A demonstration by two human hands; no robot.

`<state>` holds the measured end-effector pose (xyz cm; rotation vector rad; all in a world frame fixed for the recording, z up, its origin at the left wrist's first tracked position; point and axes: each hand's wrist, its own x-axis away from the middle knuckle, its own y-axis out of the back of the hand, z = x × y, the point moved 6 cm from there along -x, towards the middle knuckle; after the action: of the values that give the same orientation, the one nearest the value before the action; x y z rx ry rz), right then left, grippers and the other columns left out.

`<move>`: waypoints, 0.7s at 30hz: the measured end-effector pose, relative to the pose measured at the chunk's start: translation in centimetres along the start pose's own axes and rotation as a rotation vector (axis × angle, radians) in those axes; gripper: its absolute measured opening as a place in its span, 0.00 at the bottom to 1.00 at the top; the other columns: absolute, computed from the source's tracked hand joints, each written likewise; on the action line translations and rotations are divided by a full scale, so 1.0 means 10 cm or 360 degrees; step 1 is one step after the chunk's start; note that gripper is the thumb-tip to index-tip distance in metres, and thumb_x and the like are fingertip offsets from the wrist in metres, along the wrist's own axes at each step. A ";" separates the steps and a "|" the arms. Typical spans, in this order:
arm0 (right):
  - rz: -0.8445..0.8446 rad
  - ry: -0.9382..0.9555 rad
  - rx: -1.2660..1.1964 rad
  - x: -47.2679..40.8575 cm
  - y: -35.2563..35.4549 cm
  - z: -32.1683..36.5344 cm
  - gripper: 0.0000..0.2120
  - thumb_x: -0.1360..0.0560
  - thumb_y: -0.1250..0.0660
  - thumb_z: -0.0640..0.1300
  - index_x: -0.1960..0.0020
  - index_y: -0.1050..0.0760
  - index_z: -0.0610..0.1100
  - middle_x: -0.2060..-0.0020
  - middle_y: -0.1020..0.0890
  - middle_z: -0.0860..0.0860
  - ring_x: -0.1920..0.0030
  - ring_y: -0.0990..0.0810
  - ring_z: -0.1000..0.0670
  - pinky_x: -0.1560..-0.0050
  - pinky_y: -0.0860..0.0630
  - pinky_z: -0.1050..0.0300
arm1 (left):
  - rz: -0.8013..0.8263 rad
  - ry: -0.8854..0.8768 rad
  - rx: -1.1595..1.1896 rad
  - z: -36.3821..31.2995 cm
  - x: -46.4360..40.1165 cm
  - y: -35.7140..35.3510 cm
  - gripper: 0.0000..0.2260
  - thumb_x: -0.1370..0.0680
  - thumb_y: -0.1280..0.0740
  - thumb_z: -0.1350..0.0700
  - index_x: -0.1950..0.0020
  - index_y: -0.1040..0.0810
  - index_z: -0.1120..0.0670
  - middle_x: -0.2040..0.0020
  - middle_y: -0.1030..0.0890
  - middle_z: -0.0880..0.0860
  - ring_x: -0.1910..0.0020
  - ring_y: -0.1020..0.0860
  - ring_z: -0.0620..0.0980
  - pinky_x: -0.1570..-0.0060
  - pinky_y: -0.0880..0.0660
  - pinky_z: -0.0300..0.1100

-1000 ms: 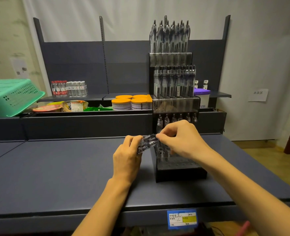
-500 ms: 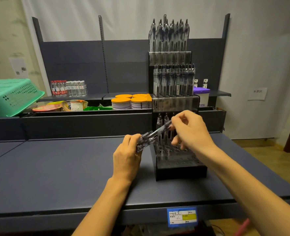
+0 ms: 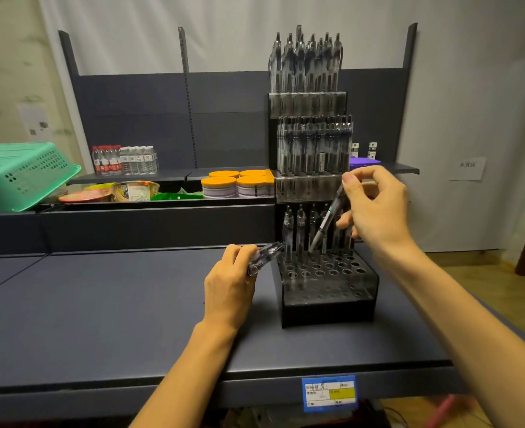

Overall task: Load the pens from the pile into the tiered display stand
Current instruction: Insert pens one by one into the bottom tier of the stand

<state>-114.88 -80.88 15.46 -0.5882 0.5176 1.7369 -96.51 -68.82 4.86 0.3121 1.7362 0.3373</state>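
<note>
Dark shelving behind, the right hand pinches one pen tip-down over the display stand — seating it in a hole comes next — while the left hand grips spare pens.

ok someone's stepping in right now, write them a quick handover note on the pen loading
Right hand: pinches one pen, tilted, tip just above the bottom tier's back rows.
Left hand: grips a small bundle of pens beside the display stand, on its left.
Done: top two tiers look full; the bottom tier has one back row standing.
Left: seat the pen in hand, then feed in the bundle. Most bottom-tier holes are open. No other pile is in view.
</note>
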 end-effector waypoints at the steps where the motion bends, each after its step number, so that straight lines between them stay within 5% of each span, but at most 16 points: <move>1: -0.0013 0.0025 0.0023 -0.01 0.00 0.00 0.06 0.20 0.37 0.48 0.56 0.28 0.52 0.59 0.19 0.46 0.76 0.21 0.49 0.79 0.32 0.63 | -0.0002 0.0002 0.0004 0.00 0.00 0.00 0.23 0.32 0.26 0.68 0.44 0.30 0.51 0.56 0.22 0.56 0.69 0.24 0.56 0.75 0.25 0.46; 11: 0.0061 0.0100 0.0247 0.02 -0.09 -0.05 0.05 0.21 0.35 0.46 0.51 0.23 0.45 0.62 0.21 0.55 0.78 0.22 0.54 0.77 0.29 0.67 | -0.0013 0.0027 0.0021 0.01 0.00 0.00 0.22 0.31 0.26 0.67 0.45 0.30 0.50 0.57 0.22 0.56 0.68 0.24 0.56 0.75 0.25 0.48; 21: 0.0243 0.0013 0.0404 0.00 -0.26 -0.06 0.08 0.26 0.28 0.49 0.58 0.19 0.44 0.67 0.17 0.51 0.77 0.22 0.57 0.76 0.30 0.69 | -0.0022 0.0024 0.0026 0.01 0.00 0.01 0.21 0.30 0.26 0.66 0.45 0.30 0.50 0.57 0.23 0.55 0.68 0.24 0.56 0.75 0.25 0.47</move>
<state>-112.26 -80.63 14.94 -0.3835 0.7925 1.7766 -96.37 -68.71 4.89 0.3100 1.7558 0.3161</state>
